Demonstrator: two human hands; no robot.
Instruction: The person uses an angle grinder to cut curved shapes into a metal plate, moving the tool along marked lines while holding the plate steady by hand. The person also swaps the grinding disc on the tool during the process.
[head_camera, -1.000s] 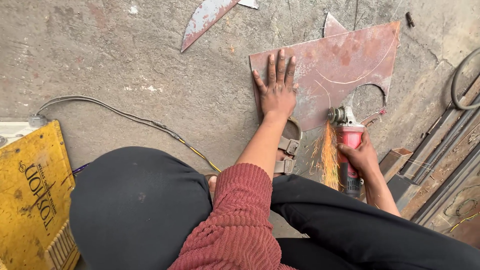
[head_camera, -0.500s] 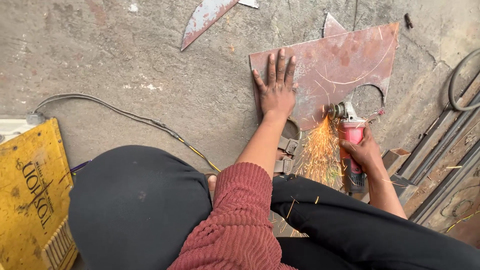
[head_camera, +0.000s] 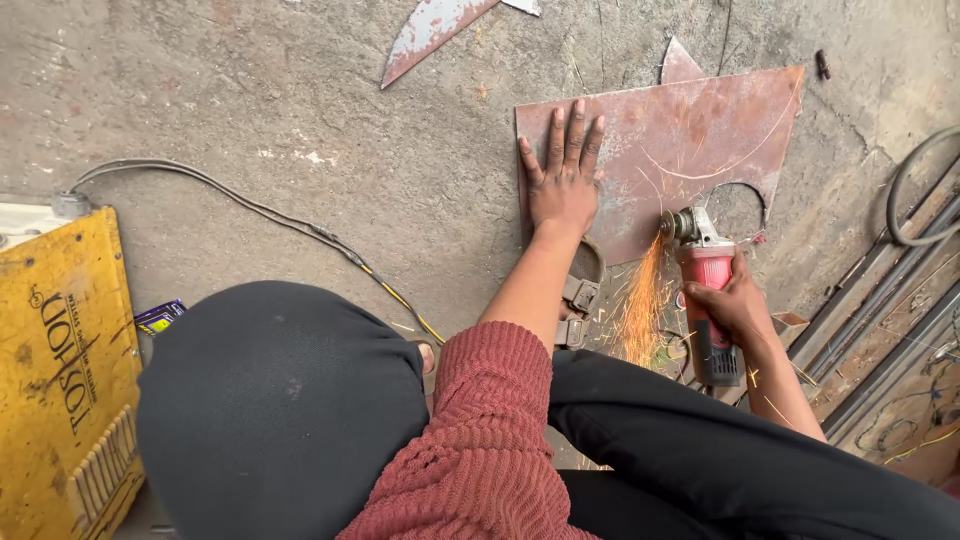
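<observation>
- Fingers of the right hand (head_camera: 735, 300) wrapped tight round the body of the red and grey handheld angle grinder (head_camera: 703, 285), thumb over the top.
- Grinder head set against the near edge of the rusty flat steel sheet (head_camera: 690, 150), just beside a round cut-out in that sheet.
- Orange sparks (head_camera: 640, 310) streaming from the grinder head toward the person's black-trousered legs, away from the sheet.
- Left hand (head_camera: 562, 180) pressed flat on the sheet near its left edge, fingers spread wide, gripping nothing; red knitted sleeve further back along the forearm.
- Sheet lying flat on the grey concrete floor (head_camera: 300, 120), curved scribed lines across its surface.
- Sandalled foot (head_camera: 580, 290) just beside the sheet's near left corner, below the left hand.
- Curved pointed metal offcut (head_camera: 430, 30) on the floor, well apart from the sheet, beyond its far left corner.
- Grey and yellow cable (head_camera: 300, 230) running over the floor left of the sheet.
- Yellow metal machine box (head_camera: 60, 370) far left of the sheet, at the cable's end.
- Dark steel bars (head_camera: 880, 320) to the right of the sheet, lying side by side.
</observation>
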